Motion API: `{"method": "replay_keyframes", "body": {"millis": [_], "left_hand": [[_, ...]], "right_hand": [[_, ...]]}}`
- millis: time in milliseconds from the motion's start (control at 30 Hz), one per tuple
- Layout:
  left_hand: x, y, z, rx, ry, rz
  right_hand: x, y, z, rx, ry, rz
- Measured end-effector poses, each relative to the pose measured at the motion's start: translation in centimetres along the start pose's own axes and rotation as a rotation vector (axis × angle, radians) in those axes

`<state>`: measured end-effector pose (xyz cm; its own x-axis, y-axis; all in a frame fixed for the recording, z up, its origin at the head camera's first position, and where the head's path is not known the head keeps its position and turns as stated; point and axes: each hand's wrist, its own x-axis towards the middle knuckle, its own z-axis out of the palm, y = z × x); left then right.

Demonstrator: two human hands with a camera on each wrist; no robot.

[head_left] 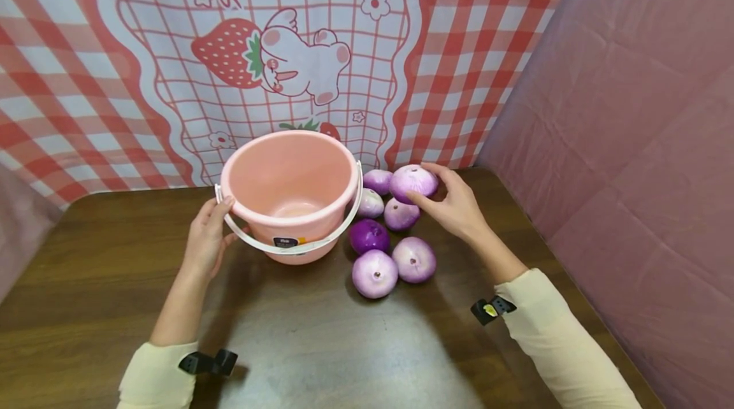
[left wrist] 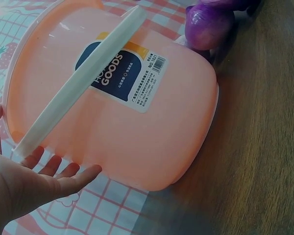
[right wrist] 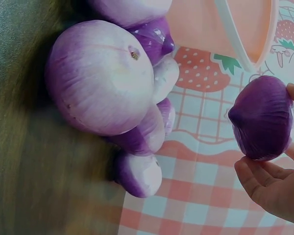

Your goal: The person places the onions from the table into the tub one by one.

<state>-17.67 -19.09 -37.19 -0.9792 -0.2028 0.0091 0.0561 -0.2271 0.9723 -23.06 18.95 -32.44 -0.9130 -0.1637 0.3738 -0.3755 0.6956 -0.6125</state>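
Observation:
A pink bucket (head_left: pixel 295 205) with a white handle (head_left: pixel 304 248) stands on the table, its mouth tipped a little towards the head camera. My left hand (head_left: pixel 208 237) grips its left side, thumb at the rim; in the left wrist view the fingers of this hand (left wrist: pixel 34 188) lie against the bucket wall (left wrist: pixel 152 132). Right of the bucket, my right hand (head_left: pixel 459 208) pinches a purple onion (head_left: pixel 411 183) above the others. The right wrist view shows this onion (right wrist: pixel 264 117) between thumb and fingers of the hand (right wrist: pixel 279 188). No onion shows in the visible part of the bucket's inside.
Several onions lie clustered on the table, among them a dark purple one (head_left: pixel 369 236) close to the bucket and two paler ones (head_left: pixel 375 274) in front. Behind the brown table (head_left: pixel 321 345) hangs a checked strawberry cloth (head_left: pixel 470 46); a pink cloth (head_left: pixel 631 109) hangs at the right.

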Motion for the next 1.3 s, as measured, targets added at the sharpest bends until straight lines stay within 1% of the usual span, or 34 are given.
{"method": "replay_keyframes", "body": {"millis": [200,500,700,833,1100,1300], "left_hand": [[0.0,0.0,0.1,0.005,0.008,-0.005],[-0.1,0.0,0.1,-0.006,-0.005,-0.007],[-0.1,0.1,0.2,-0.004,0.001,-0.008],[-0.1,0.1,0.2,-0.008,-0.005,-0.005],[-0.2,0.1,0.1,-0.009,-0.008,-0.008],[-0.2,0.1,0.2,-0.004,-0.007,-0.01]], "right_hand": [[0.2,-0.6,0.0,-0.014,-0.008,-0.011],[0.5,-1.3,-0.2,-0.012,-0.011,-0.029],[0.7,-1.8,-0.5,0.003,0.002,-0.038],[0.9,-2.1,-0.6,0.006,0.005,-0.044],[1.2,-2.7,-0.7,0.026,-0.008,-0.041],[1.5,-3.1,-0.7,0.049,-0.011,-0.06]]}}
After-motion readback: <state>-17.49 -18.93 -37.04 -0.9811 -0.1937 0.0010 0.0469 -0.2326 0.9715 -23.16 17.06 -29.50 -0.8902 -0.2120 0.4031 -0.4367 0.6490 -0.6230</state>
